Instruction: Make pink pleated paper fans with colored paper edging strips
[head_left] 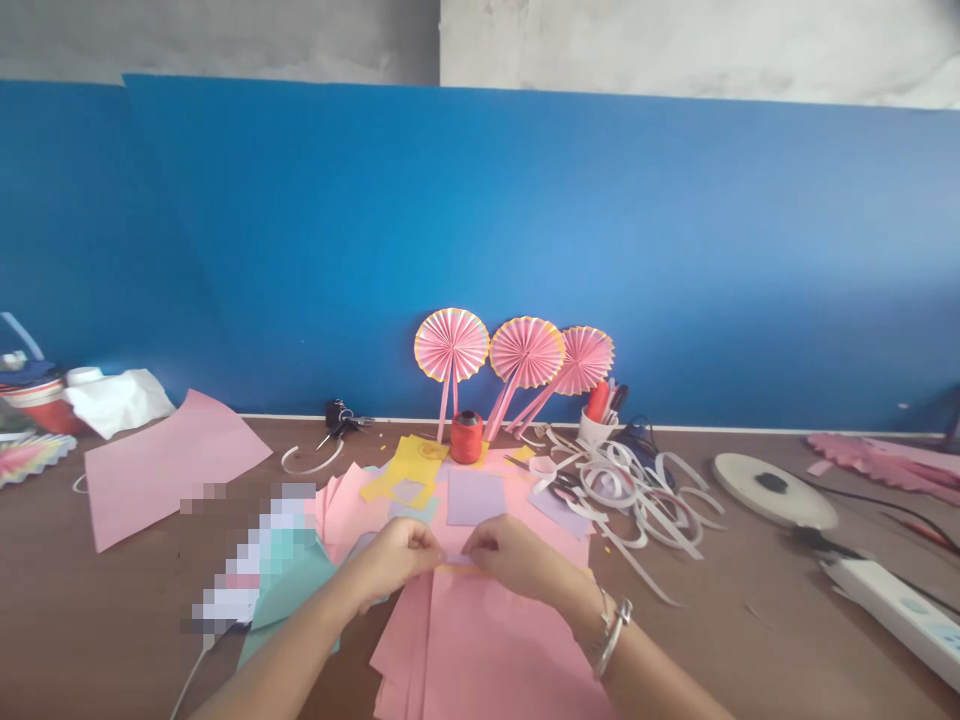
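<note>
My left hand (399, 556) and my right hand (517, 556) are close together over a stack of pink paper (510, 640), fingers pinched. Between their fingertips runs a narrow purple paper strip (455, 560), each hand closed on one end. A thin yellow edge shows just below it. Beyond the hands lies a purple paper square (477, 497) on the pink sheets. Cut yellow paper (409, 462) is to its left. A red spool of thread (466, 438) stands behind the papers. My fingers partly hide the strip.
Three pleated pink paper fans (451, 345) lean on the blue panel (300, 250). Scissors (564, 487) and curled white paper strips (637, 490) lie right, near a cup of pens (598, 428). A power strip (892, 610) lies far right; teal paper (292, 585) is left.
</note>
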